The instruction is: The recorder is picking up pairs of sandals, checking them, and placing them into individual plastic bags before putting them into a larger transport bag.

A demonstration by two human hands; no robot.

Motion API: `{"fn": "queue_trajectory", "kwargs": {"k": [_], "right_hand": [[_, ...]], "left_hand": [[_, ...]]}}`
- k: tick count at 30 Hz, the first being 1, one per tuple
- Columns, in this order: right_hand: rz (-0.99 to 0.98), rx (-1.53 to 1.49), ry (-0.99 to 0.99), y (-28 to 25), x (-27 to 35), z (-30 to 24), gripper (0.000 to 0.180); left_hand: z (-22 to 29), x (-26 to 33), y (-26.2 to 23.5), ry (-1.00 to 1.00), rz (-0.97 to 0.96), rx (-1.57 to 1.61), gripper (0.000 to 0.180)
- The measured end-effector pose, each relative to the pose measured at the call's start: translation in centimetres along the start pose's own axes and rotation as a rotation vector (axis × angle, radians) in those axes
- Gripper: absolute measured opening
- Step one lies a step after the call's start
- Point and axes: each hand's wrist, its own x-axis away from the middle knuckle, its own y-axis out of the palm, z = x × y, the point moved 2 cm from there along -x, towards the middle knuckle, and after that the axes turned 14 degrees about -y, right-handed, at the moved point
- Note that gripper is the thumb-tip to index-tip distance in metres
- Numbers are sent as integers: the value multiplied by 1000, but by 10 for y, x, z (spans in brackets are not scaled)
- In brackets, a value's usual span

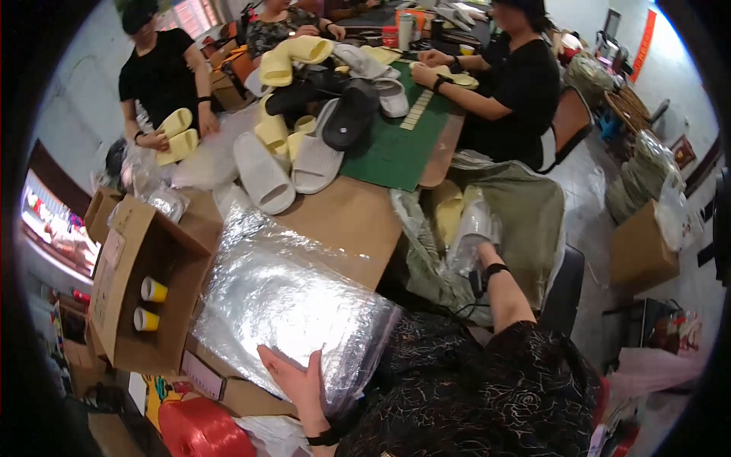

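Note:
My left hand (301, 381) rests with thumb and fingers apart on a stack of shiny clear plastic bags (266, 282) at the table's near edge. Over to the right, my right hand (485, 253) is closed on a pair of white slippers in a clear bag (470, 228), inside the mouth of a large olive woven sack (529, 221). A pale yellow slipper (447, 209) lies beside that bag in the sack. My right fingertips are partly hidden by the plastic. Farther off on the table is a heap of loose slippers, with a white slipper (263, 174) nearest the bags.
A cardboard box (114, 305) with two yellow-and-white cups stands at the left. Red plastic twine (202, 426) sits below it. A green cutting mat (388, 148) lies under the heap. Co-workers handle yellow slippers at the far left and far right. A chair (571, 122) stands at the right.

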Motion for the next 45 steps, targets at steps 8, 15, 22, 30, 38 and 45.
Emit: {"fn": "queue_trajectory", "kwargs": {"k": [8, 15, 22, 30, 38, 45], "right_hand": [[719, -430, -931, -186, 141, -132, 50], [239, -977, -1723, -268, 255, -351, 29], [440, -601, -1600, -234, 257, -497, 42], [62, -530, -1837, -186, 275, -545, 54], [-230, -129, -1975, -210, 291, -514, 41], [171, -739, -1691, -309, 306, -444, 39]], "left_hand": [[-9, 2, -5, -46, 9, 1, 117], [-10, -3, -3, 16, 0, -28, 122], [-16, -3, 1, 89, 36, -144, 121], [-9, -3, -4, 33, -15, -104, 123], [-9, -1, -8, 65, 29, -112, 109], [-17, 1, -3, 81, 33, -175, 119]]}}
